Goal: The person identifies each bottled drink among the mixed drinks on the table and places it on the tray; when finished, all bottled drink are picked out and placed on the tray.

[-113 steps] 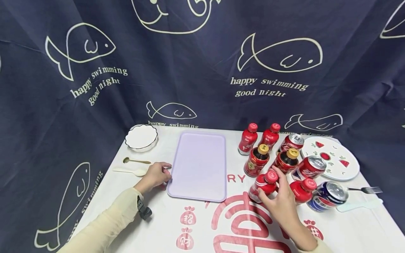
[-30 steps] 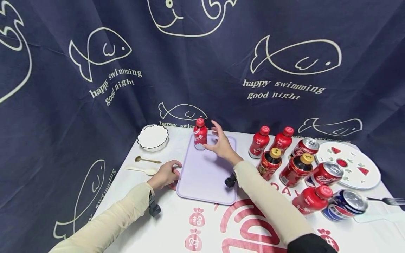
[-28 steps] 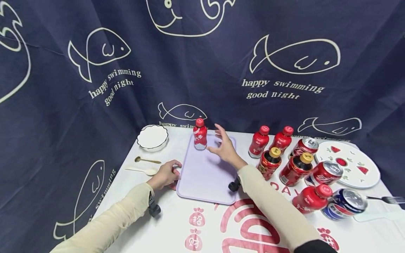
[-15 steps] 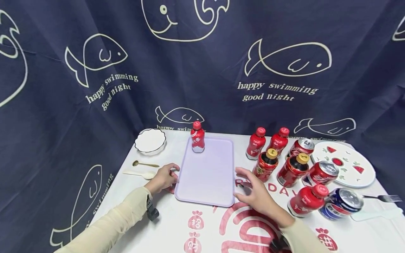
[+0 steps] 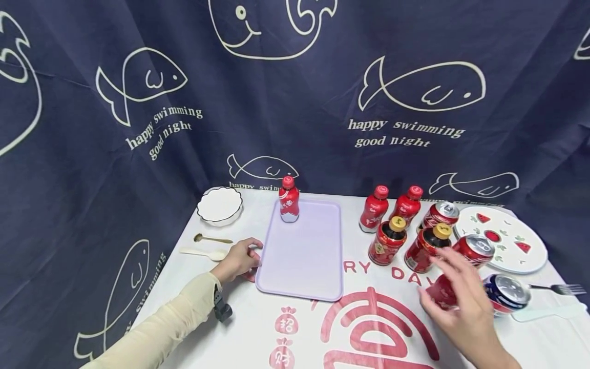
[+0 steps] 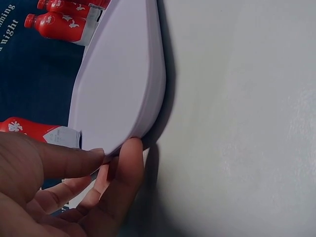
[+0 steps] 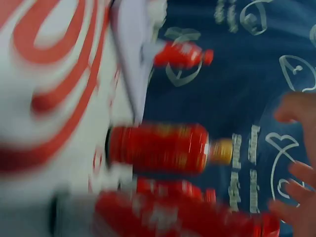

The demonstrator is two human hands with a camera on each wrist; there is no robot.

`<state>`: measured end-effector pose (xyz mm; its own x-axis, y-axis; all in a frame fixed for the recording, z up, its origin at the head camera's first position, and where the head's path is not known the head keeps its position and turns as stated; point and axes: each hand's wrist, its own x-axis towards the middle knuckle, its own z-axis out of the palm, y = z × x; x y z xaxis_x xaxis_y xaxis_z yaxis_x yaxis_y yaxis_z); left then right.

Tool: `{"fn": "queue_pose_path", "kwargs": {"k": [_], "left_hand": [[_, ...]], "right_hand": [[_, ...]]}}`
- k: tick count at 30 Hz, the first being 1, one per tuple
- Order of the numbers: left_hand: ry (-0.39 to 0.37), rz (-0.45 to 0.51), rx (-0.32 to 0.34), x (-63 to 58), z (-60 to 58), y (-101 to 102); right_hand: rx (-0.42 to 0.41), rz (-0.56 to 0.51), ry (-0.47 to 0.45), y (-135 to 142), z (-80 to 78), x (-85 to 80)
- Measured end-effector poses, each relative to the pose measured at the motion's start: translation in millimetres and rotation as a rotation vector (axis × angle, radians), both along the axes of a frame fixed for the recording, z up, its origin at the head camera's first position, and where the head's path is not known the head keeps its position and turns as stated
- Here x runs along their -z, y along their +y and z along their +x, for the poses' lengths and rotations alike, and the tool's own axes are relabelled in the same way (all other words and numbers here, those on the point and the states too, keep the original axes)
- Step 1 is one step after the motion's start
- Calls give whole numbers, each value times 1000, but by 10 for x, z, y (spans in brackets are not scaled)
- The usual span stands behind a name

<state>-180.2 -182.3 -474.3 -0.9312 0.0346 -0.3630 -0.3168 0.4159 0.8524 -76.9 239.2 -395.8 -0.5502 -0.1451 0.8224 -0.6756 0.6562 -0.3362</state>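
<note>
A lilac tray [image 5: 301, 256] lies on the white cloth, and one red bottle [image 5: 289, 202] stands upright at its back left corner. My left hand [image 5: 239, 261] holds the tray's left edge; in the left wrist view, thumb [image 6: 81, 163] and finger pinch the rim. Over at the right, my right hand [image 5: 465, 302] is by a red-capped bottle [image 5: 441, 292], partly covering it in the head view. The right wrist view is blurred, but the fingers [image 7: 301, 173] there are spread and apart from the bottle [image 7: 168, 217].
Two red bottles [image 5: 374, 210], two gold-capped dark drink bottles [image 5: 387, 243], red cans [image 5: 472, 251] and a blue can [image 5: 506, 294] stand close together. Behind them lies a watermelon plate [image 5: 504, 256]; a fork [image 5: 560, 289] is at right. A white bowl [image 5: 219, 206] and spoons [image 5: 214, 239] lie left.
The right hand carried a red bottle from the group to the tray's back left corner, let it go, then moved back right to another red bottle. The left hand stays at the tray edge.
</note>
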Motion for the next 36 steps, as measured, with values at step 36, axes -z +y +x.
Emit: {"fn": "queue_pose_path", "kwargs": {"k": [36], "left_hand": [[-22, 47, -11, 33, -17, -34]], "right_hand": [[496, -455, -634, 363, 127, 624]]}}
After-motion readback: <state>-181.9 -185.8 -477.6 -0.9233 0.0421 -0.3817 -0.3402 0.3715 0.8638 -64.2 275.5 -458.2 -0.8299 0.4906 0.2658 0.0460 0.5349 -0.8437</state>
